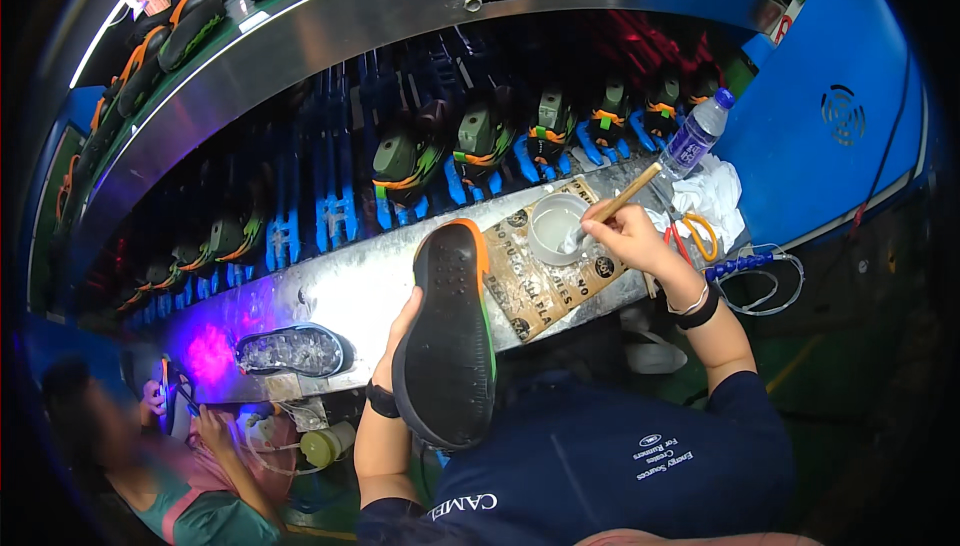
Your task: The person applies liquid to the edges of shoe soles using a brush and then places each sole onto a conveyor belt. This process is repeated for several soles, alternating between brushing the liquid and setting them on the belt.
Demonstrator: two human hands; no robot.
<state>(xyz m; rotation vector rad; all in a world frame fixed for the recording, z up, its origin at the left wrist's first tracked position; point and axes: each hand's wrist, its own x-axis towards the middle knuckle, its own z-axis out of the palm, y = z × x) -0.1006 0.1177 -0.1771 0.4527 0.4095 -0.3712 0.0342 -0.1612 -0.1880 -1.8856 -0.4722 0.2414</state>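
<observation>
Watching remotely through the head camera, I have the shoe [447,341] at centre, held up at the bench's front edge, black sole facing me, orange trim along its upper end; left hand [396,340] grips it from the left side, one digit lying on the edge, the others hidden behind, so I cannot tell if they are spread or together; right hand [642,238] pinches the wooden-handled brush [634,193] between thumb and fingers, its white end inside the clear tub [553,258]; tub sits on a printed cardboard sheet [545,301] on the metal bench [365,286]; to the right I note scissors [705,236] with orange handles, white cloth [722,196] and a capped bottle [697,134]; a loose sole [292,351] lies left of the shoe, other shoes [408,161] stand on blue supports behind, and a co-worker [215,511] sits lower left
</observation>
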